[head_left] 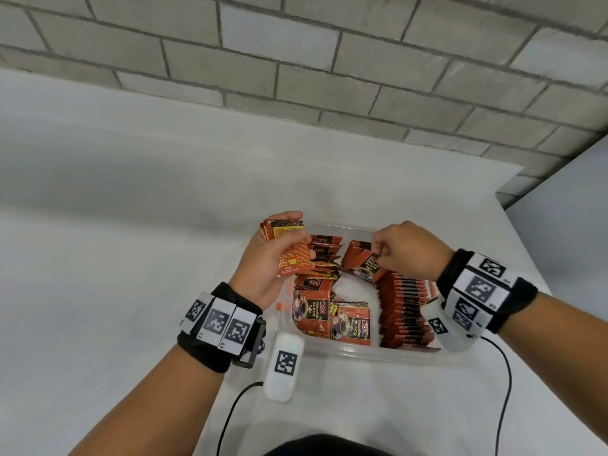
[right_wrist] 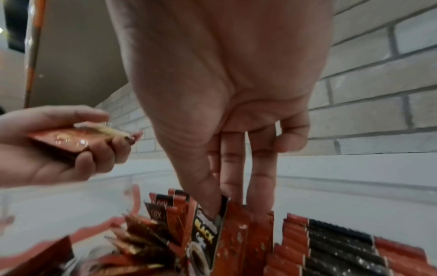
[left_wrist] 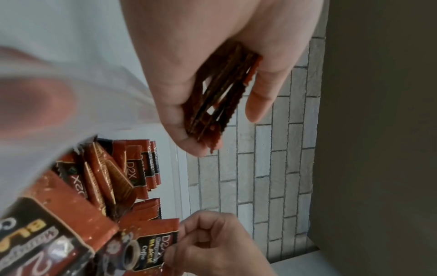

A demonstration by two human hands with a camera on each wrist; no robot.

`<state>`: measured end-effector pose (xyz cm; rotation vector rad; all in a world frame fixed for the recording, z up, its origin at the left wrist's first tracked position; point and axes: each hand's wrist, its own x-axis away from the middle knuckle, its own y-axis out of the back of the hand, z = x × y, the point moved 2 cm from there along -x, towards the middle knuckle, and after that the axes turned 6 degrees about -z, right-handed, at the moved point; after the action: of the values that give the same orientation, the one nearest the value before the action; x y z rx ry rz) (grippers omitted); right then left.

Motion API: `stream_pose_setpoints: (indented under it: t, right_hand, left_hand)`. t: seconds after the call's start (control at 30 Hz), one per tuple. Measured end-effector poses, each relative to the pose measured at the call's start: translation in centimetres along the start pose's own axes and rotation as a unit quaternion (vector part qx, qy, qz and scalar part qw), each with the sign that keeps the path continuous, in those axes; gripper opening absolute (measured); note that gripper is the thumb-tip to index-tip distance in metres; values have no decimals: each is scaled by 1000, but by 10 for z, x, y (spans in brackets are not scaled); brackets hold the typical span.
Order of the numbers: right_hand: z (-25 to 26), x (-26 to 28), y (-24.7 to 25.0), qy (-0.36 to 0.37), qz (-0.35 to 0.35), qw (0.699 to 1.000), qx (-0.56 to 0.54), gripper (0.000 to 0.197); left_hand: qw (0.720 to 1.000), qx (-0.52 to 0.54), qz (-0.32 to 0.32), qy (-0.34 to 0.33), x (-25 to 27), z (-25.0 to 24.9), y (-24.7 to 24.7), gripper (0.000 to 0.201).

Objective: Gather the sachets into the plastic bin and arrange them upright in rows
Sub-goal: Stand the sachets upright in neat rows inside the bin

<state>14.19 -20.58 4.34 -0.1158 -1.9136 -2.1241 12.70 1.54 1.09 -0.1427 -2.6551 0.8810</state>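
A clear plastic bin (head_left: 345, 355) on the white table holds many red and black coffee sachets. An upright row of sachets (head_left: 406, 311) fills its right side; loose sachets (head_left: 330, 315) lean and lie at the left. My left hand (head_left: 273, 258) hovers over the bin's far left corner and grips a stack of sachets (head_left: 291, 250) (left_wrist: 217, 99) (right_wrist: 71, 142). My right hand (head_left: 399, 250) reaches down into the bin's far middle. Its thumb and fingers pinch the top edge of a tilted sachet (head_left: 367, 263) (right_wrist: 210, 235) (left_wrist: 153, 246).
A grey brick wall (head_left: 296, 60) runs behind the table. The white tabletop (head_left: 115, 225) stretches left of the bin; its right edge (head_left: 513, 222) lies close to the bin. Black cables (head_left: 230, 419) trail from both wristbands toward me.
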Motion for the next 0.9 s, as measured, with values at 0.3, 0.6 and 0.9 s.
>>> stream_pose_setpoints:
  t: [0.3, 0.6, 0.9]
  right_hand:
    - [11, -14, -18, 23, 18, 989, 148, 14]
    - [18, -16, -22, 45, -4, 972, 230, 9]
    - [15, -17, -24, 48, -25, 969, 240, 6]
  left_hand:
    - [1000, -3, 5, 3, 1, 2, 4, 40]
    - [1000, -5, 2, 7, 0, 4, 6, 36]
    - [1000, -3, 0, 9, 1, 3, 6, 27]
